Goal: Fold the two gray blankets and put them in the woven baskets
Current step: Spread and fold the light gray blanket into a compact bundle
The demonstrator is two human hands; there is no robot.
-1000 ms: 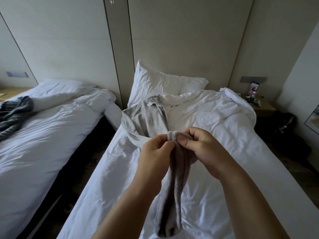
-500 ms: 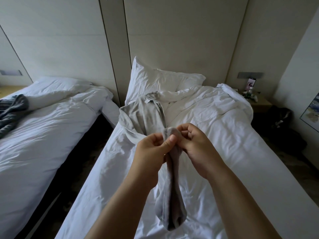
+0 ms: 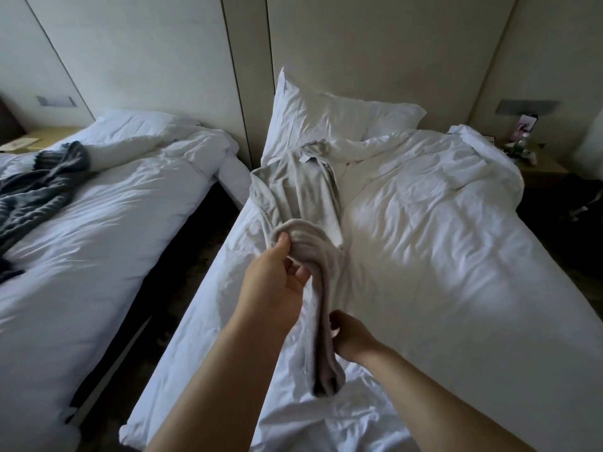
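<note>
Your left hand (image 3: 277, 282) grips the light gray blanket (image 3: 293, 190) at its bunched fold; your right hand (image 3: 350, 336) pinches the hanging tail. Cloth trails up the bed (image 3: 440, 256). Judged soft, light, limp: take corners, not bunches.

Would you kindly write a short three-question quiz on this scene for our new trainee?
1. True or false: the dark gray blanket lies on the same bed as the light gray blanket.
2. The left hand grips the light gray blanket: A) above the right hand; B) below it; C) not at all.
3. Fill in: a white ____ leans against the wall behind the light gray blanket.
Key: 1 false; 2 A; 3 pillow.
</note>
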